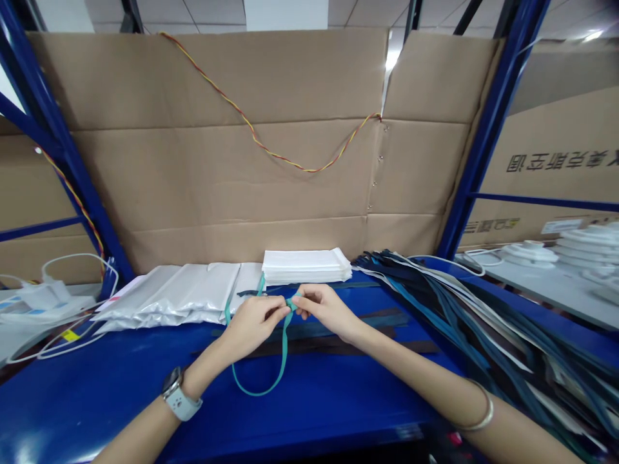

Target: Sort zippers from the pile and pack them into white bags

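A thin teal strap (pixel 261 393) hangs in a loop above the blue tabletop, pinched between both hands. My left hand (pixel 254 322), with a watch on its wrist, is closed on the strap from the left. From the right, my right hand (pixel 326 308) closes thumb and fingers on the same strap. The fingertips nearly meet where the strap bunches up, and they partly cover whatever is formed there. Behind the hands lies a stack of white envelope-like packets (pixel 307 265). Several dark strips (pixel 338 341) lie flat on the table beneath my right forearm.
Shiny white plastic packages (pixel 184 293) lie at the back left. A large bundle of dark, blue and white straps (pixel 464 316) covers the right side. Cardboard sheets (pixel 232 174) wall the back between blue posts. White cables and a power strip (pixel 43 303) sit far left.
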`<action>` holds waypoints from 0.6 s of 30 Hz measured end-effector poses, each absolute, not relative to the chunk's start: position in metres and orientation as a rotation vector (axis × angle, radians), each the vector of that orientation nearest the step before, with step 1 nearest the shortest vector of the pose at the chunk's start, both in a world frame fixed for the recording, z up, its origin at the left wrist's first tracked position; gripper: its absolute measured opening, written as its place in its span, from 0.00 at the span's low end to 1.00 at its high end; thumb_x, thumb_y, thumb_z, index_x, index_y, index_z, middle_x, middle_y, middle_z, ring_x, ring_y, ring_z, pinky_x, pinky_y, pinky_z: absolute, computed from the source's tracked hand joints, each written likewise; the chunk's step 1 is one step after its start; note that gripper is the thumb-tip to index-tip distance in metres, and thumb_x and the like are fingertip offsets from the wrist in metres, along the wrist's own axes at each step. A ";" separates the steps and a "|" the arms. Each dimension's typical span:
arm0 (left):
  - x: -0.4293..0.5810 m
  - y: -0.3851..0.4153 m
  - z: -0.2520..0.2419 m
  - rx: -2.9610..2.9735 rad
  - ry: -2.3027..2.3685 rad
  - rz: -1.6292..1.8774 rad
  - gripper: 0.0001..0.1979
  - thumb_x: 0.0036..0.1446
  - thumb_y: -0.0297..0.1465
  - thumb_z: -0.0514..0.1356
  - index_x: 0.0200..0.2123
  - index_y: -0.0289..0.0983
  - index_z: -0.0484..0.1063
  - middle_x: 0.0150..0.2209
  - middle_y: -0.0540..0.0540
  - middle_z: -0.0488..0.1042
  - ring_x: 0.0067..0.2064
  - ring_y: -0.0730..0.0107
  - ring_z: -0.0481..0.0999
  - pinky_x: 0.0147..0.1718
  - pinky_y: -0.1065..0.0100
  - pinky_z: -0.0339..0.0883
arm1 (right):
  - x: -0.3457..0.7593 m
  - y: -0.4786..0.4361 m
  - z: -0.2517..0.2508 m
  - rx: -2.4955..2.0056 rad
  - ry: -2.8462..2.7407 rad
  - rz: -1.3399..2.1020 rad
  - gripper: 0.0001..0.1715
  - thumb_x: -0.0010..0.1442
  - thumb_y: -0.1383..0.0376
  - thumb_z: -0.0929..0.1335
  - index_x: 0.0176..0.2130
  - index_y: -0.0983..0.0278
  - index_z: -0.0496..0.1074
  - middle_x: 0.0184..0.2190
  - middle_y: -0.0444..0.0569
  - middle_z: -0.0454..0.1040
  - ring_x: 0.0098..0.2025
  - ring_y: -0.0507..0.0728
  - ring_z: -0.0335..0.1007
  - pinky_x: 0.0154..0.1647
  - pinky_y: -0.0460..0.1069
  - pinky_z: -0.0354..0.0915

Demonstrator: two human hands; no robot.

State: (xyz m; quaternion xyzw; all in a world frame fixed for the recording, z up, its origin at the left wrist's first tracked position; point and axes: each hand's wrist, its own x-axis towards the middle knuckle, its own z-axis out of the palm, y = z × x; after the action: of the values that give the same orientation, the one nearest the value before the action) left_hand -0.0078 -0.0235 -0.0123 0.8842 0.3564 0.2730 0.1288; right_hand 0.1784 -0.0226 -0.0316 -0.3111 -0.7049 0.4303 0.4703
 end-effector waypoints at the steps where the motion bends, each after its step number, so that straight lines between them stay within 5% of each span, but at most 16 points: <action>1: -0.008 -0.022 -0.011 2.601 1.036 0.779 0.15 0.61 0.34 0.49 0.24 0.35 0.63 0.22 0.53 0.62 0.26 0.75 0.61 0.27 0.72 0.52 | 0.179 -0.021 -0.031 -0.769 -1.752 1.014 0.16 0.56 0.57 0.66 0.25 0.66 0.68 0.22 0.45 0.69 0.23 0.49 0.62 0.28 0.46 0.59; 18: -0.121 -0.014 0.026 2.513 1.376 0.602 0.19 0.58 0.42 0.50 0.21 0.36 0.63 0.18 0.53 0.56 0.23 0.75 0.56 0.23 0.73 0.46 | 0.374 -0.006 0.053 -1.079 -1.072 0.461 0.08 0.46 0.61 0.72 0.26 0.64 0.72 0.26 0.49 0.72 0.26 0.51 0.65 0.26 0.47 0.56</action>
State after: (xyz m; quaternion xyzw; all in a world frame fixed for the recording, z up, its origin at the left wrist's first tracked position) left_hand -0.1215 -0.0140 0.0263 0.8535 0.4673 0.2044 0.1069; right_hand 0.3740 -0.0058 0.0529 -0.4844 -0.4814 0.2068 0.7006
